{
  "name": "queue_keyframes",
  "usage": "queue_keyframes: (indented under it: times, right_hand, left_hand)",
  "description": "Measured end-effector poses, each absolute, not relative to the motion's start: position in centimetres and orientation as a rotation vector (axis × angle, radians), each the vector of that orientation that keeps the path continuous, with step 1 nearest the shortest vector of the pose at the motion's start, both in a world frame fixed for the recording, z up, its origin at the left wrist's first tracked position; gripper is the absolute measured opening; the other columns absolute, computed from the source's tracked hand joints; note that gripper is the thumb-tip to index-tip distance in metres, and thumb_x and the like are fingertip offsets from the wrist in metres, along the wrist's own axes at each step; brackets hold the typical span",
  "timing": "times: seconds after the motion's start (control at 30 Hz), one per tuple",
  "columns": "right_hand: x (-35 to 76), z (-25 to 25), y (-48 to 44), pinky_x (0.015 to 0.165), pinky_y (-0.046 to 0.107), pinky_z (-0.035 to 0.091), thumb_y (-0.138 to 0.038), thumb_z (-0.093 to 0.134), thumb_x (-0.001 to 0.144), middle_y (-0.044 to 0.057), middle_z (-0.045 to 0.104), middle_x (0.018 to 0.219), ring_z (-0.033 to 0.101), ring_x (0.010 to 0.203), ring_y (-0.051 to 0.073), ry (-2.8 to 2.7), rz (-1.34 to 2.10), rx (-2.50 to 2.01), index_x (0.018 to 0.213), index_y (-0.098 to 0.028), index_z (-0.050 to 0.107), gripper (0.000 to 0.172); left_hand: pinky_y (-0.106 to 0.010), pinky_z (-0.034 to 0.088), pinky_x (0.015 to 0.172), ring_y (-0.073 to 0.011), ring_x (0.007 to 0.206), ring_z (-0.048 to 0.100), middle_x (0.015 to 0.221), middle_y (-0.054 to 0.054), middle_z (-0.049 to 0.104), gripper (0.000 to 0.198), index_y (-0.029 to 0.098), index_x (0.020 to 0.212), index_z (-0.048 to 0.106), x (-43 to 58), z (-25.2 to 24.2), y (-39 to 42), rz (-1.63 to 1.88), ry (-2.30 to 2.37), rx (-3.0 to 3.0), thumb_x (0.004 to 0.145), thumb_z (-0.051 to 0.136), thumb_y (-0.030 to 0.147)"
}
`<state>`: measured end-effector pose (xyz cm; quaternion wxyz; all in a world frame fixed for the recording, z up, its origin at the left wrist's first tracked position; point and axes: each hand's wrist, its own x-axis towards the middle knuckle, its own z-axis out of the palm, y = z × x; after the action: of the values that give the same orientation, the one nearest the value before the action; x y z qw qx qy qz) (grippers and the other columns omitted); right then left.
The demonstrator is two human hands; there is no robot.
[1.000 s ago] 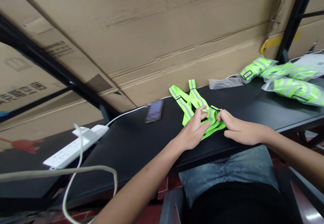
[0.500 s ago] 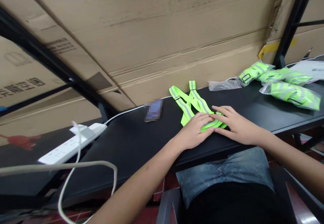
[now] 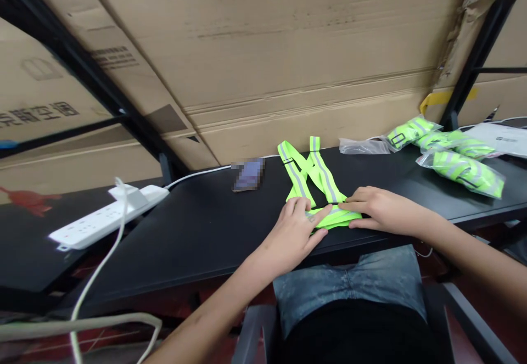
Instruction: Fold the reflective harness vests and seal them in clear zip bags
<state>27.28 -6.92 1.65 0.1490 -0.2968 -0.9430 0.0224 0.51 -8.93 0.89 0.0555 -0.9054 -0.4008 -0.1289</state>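
A neon-yellow reflective vest (image 3: 323, 180) with grey stripes lies on the black table, its shoulder straps crossed and stretched toward the back. Over the left end of its waist band rests my left hand (image 3: 294, 227), fingers spread and the thumb apart. My right hand (image 3: 376, 208) touches the band's right end with its fingers stretched out and thumb apart. Both hands press the cloth from above. Part of the band is hidden under the left hand.
Several bagged reflective vests (image 3: 465, 172) lie to the right, near an empty-looking clear plastic bag (image 3: 364, 145) and a white packet (image 3: 500, 138). A blurred phone-like object (image 3: 249, 174) is left of the vest. Farther left are a white power strip (image 3: 109, 216) and cables. Cardboard (image 3: 288, 34) stands behind.
My hands have moved apart, the left one sliding left along the waist band. The band is now spread wider and flatter, and the straps lie straighter. The view has shifted slightly.
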Motion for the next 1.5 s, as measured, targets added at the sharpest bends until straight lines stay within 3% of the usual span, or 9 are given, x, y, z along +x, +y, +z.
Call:
queue_keyframes:
  times: [0.1,0.27,0.47,0.73,0.9,1.07,1.2,1.37,1.5]
  right_hand:
    - [26.2,2.3,-7.4,0.081,0.039,0.049,-0.033,0.058,0.096,0.011,0.071,0.092,0.062,0.089,0.025,-2.822,-0.141,-0.841,0.121,-0.014,0.066,0.033]
    - [24.3,2.1,-8.2,0.071,0.038,0.044,-0.021,0.053,0.095,0.010,0.066,0.078,0.059,0.076,0.026,-2.917,-0.543,-0.892,0.102,-0.009,0.066,0.019]
    - [24.6,2.2,-7.5,0.081,0.038,0.047,-0.039,0.060,0.095,0.012,0.065,0.101,0.059,0.095,0.026,-2.826,-0.412,-0.833,0.106,-0.014,0.068,0.029]
    - [23.9,2.7,-7.3,0.070,0.035,0.045,-0.020,0.061,0.091,0.008,0.065,0.078,0.059,0.076,0.023,-2.934,-0.420,-0.717,0.081,-0.013,0.066,0.013]
    - [24.2,2.5,-7.2,0.072,0.033,0.045,-0.020,0.051,0.097,0.007,0.064,0.079,0.058,0.078,0.020,-2.869,-0.199,-0.732,0.083,-0.014,0.066,0.021]
    - [25.0,1.9,-7.9,0.078,0.037,0.049,-0.032,0.056,0.097,0.010,0.066,0.091,0.061,0.088,0.024,-2.784,-0.095,-0.787,0.103,-0.014,0.070,0.024]
    - [25.0,1.7,-8.2,0.084,0.039,0.051,-0.036,0.061,0.094,0.014,0.065,0.109,0.062,0.100,0.026,-2.743,-0.050,-0.813,0.112,-0.013,0.068,0.030]
    - [24.3,2.0,-7.8,0.079,0.037,0.052,-0.034,0.058,0.096,0.010,0.066,0.093,0.061,0.091,0.024,-2.781,-0.034,-0.843,0.098,-0.013,0.069,0.023]
    - [24.1,1.2,-7.9,0.085,0.040,0.051,-0.036,0.056,0.097,0.013,0.067,0.105,0.060,0.098,0.025,-2.731,-0.181,-0.817,0.109,-0.011,0.066,0.029]
  left_hand:
    - [-0.043,0.048,0.095,-0.0267,0.108,0.048,0.111,-0.010,0.052,0.047,0.026,0.143,0.050,-0.2,0.5,-9.2,-0.507,-1.223,-2.851,0.098,0.051,0.038]
    - [-0.050,0.048,0.096,-0.0307,0.111,0.049,0.118,-0.012,0.061,0.040,0.018,0.135,0.056,-0.6,0.1,-10.4,-0.504,-1.270,-2.687,0.097,0.055,0.030]
    - [-0.045,0.051,0.095,-0.0285,0.114,0.055,0.123,-0.011,0.063,0.035,0.018,0.128,0.056,-0.8,0.2,-11.2,-0.562,-1.279,-2.728,0.096,0.056,0.030]
    - [-0.039,0.056,0.080,-0.0263,0.099,0.065,0.107,-0.010,0.069,0.032,0.016,0.121,0.057,-1.1,1.7,-9.9,-0.355,-1.101,-2.811,0.089,0.054,0.016]
    - [-0.038,0.055,0.081,-0.0248,0.095,0.066,0.102,-0.009,0.070,0.027,0.015,0.117,0.061,-0.9,1.7,-10.1,-0.407,-1.048,-2.810,0.093,0.050,0.019]
    - [-0.042,0.055,0.084,-0.0288,0.101,0.064,0.110,-0.013,0.068,0.034,0.015,0.109,0.065,-0.3,1.2,-11.2,-0.460,-1.163,-2.764,0.096,0.053,0.045]
    - [-0.042,0.052,0.089,-0.0284,0.105,0.061,0.113,-0.011,0.067,0.028,0.016,0.104,0.064,-0.1,1.2,-11.0,-0.449,-1.184,-2.782,0.098,0.053,0.041]
    - [-0.038,0.052,0.089,-0.0243,0.103,0.061,0.108,-0.007,0.069,0.027,0.017,0.110,0.062,-0.6,1.1,-9.9,-0.550,-1.155,-2.867,0.096,0.059,0.040]
    - [-0.037,0.052,0.092,-0.0227,0.102,0.062,0.111,-0.008,0.070,0.026,0.016,0.109,0.065,-1.3,-0.1,-9.6,-0.707,-1.007,-2.767,0.097,0.056,0.037]
